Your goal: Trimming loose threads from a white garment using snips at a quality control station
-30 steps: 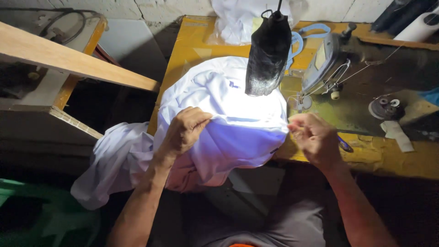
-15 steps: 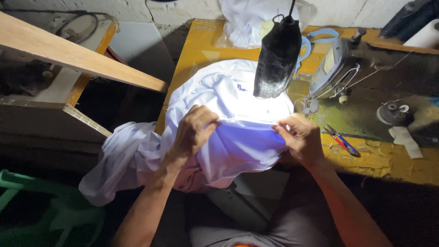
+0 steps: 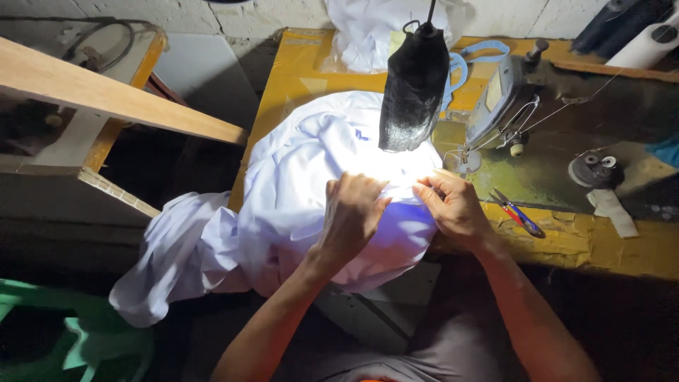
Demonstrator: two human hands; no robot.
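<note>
Both hands closer since the earlier frame. Left hand (image 3: pixel 353 212): grip closed, pinching white garment (image 3: pixel 297 184). Right hand (image 3: pixel 453 209): grip closed on the same fold, just right of it. Fold runs hand to hand, bulk hanging left off yellow counter (image 3: pixel 566 240).

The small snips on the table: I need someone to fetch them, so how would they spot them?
On the yellow sewing table, look just right of the right hand. The snips lie there, the only thing with red and blue handles.
</note>
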